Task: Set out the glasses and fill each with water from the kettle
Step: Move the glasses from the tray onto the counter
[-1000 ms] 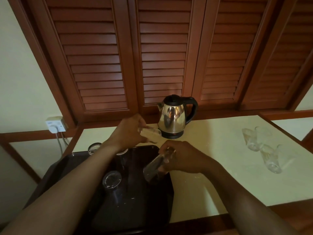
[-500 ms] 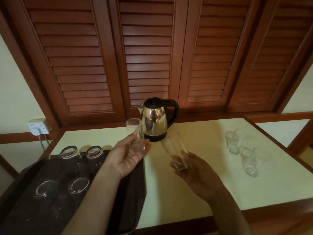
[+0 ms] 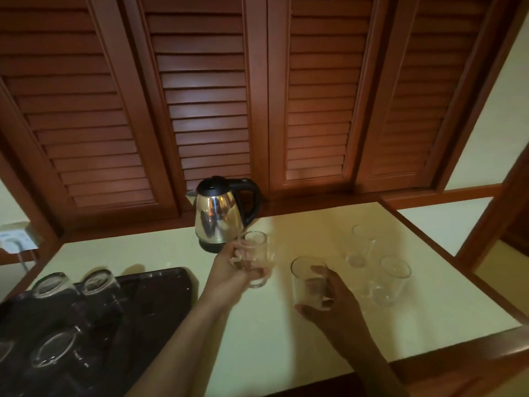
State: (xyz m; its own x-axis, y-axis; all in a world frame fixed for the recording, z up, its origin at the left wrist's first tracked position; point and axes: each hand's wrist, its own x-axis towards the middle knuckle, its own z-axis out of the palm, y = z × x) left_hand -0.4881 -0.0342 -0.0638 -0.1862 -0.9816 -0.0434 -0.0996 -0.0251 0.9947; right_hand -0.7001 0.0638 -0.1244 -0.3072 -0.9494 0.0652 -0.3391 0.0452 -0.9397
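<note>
Counter [image 3: 257, 339]: kettle [image 3: 219, 219], tray [image 3: 160, 287] | left grip [image 3: 229, 272] clasps glass [image 3: 256, 250] | right grip [image 3: 337, 308] clasps second glass [image 3: 305, 277]

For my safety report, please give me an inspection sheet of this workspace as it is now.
Surface: cream counter, wooden edge.
Job's things: kettle on its base at the back; two glasses standing at the right, looking empty; dark tray at the left with at least three glasses.
Clutter: nothing seen.
Grips: left hand holds one glass; right hand holds another glass.
Cables: white cable from wall socket at the left.
Surroundings: louvred wooden shutters behind.
</note>
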